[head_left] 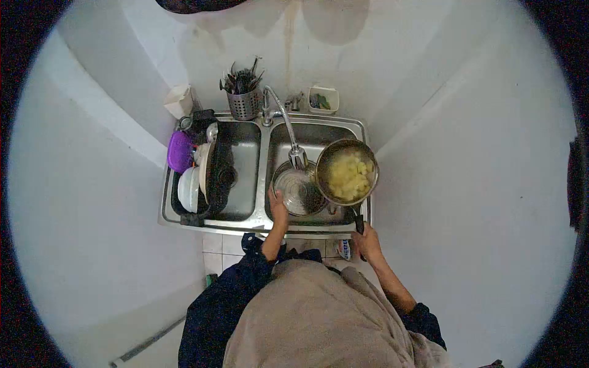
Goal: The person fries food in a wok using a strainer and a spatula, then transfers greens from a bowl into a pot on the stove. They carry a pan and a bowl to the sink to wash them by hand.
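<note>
My right hand point(368, 244) is closed around the black handle point(359, 222) of a round pan. Pale yellow chunks, like cut potato, fill the pan point(319, 178), which is over the right side of the right-hand sink basin. My left hand point(279, 208) grips the near-left rim of a shiny round bowl point(296, 189) in the same basin. Directly above that bowl hangs the head of the flexible metal faucet point(298, 158). The pan overlaps the bowl's right edge in this view.
In the left basin point(245, 165), a rack holds white bowls point(188, 190) and a purple container point(179, 151). Behind the sink stand a perforated cutlery holder point(243, 105) and a small white tub point(324, 99). Walls rise close on both sides.
</note>
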Motion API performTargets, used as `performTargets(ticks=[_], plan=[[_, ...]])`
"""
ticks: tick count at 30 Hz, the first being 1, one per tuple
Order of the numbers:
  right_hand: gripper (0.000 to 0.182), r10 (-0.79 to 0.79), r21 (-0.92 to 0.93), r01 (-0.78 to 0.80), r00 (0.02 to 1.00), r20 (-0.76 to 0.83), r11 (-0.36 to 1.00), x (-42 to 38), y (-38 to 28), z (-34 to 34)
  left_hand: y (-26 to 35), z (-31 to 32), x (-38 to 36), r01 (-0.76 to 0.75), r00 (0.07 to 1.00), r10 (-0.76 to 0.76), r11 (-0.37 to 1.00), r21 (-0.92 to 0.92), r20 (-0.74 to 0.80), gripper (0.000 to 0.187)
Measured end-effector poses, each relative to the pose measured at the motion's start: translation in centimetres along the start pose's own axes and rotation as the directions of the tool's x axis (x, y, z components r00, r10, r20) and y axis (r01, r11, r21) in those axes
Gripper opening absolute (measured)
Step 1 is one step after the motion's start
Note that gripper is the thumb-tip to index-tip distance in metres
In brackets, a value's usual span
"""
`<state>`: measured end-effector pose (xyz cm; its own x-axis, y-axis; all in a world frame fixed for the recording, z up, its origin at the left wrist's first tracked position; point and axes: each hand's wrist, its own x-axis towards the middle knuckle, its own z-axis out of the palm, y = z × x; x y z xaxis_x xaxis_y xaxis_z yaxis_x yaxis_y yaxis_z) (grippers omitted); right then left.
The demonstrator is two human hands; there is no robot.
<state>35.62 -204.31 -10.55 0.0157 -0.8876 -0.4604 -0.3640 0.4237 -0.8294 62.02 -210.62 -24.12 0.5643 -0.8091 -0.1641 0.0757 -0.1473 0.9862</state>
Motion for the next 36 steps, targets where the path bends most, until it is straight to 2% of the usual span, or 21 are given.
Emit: performTargets(ticks=[1,3,4,7,10,13,16,17,23,26,29,31,32,35,36], plan=[[0.012,0.019,-0.07,-0.022,0.999,-0.04,0.997,0.7,0.1,-0.1,-0.9,0.2,0.8,-0.024,1.0,0.024,0.998,0.062,0.004,0.061],[0.017,-0.099,-0.241,0.072,0.99,-0.102,0.968,1.0,-0.5,0.0,-1.3,0.7,1.5,-0.056,0.998,0.053,0.988,0.144,0.02,0.062],[0.02,-0.165,-0.328,0.116,0.978,-0.126,0.938,1.2,-0.7,0.5,-1.5,1.0,2.1,-0.041,0.998,0.036,0.992,0.116,0.046,0.062],[0.026,-0.258,-0.435,0.169,0.954,-0.154,0.884,3.3,2.4,0.9,-2.5,1.5,2.6,0.059,0.994,-0.055,0.997,-0.044,0.091,0.066],[0.027,-0.201,-0.477,0.079,0.957,-0.21,0.875,2.4,0.6,1.5,-2.1,1.5,2.3,0.174,0.978,-0.154,0.974,-0.142,0.142,0.07],[0.028,-0.238,-0.559,0.074,0.945,-0.226,0.826,3.1,1.8,1.9,-0.2,1.3,1.7,0.287,0.951,-0.251,0.935,-0.208,0.183,0.073],[0.023,-0.296,-0.503,0.15,0.929,-0.223,0.851,2.2,0.8,2.1,-0.8,1.5,1.6,0.358,0.927,-0.322,0.912,-0.201,0.19,0.075],[0.023,-0.281,-0.515,0.128,0.931,-0.232,0.848,1.8,0.1,2.4,-1.2,1.4,1.8,0.375,0.921,-0.342,0.908,-0.189,0.185,0.075],[0.023,-0.287,-0.649,0.06,0.925,-0.25,0.758,1.6,0.4,3.1,-2.8,1.4,2.6,0.277,0.957,-0.276,0.961,0.006,0.088,0.064],[0.023,-0.322,-0.687,0.08,0.918,-0.231,0.722,1.4,0.3,3.2,-1.2,1.9,2.2,0.205,0.964,-0.218,0.974,0.097,0.151,0.071],[0.026,-0.336,-0.697,0.07,0.907,-0.253,0.714,1.1,-0.2,3.5,-2.0,2.2,2.7,0.278,0.949,-0.276,0.961,0.01,0.15,0.07],[0.026,-0.332,-0.692,0.056,0.903,-0.272,0.719,1.5,0.4,3.3,-5.1,2.6,3.6,0.274,0.95,-0.257,0.959,-0.079,0.177,0.07],[0.026,-0.314,-0.695,0.039,0.909,-0.273,0.717,1.5,0.3,3.2,-4.7,2.7,3.6,0.271,0.95,-0.246,0.955,-0.123,0.19,0.069],[0.026,-0.293,-0.72,0.004,0.915,-0.278,0.694,1.2,-0.8,2.4,-3.6,3.1,3.0,0.25,0.961,-0.267,0.951,0.184,0.074,0.07],[0.026,-0.311,-0.737,-0.001,0.907,-0.286,0.676,1.1,-1.2,2.3,-4.3,3.2,3.2,0.232,0.965,-0.239,0.97,0.073,0.112,0.069]])
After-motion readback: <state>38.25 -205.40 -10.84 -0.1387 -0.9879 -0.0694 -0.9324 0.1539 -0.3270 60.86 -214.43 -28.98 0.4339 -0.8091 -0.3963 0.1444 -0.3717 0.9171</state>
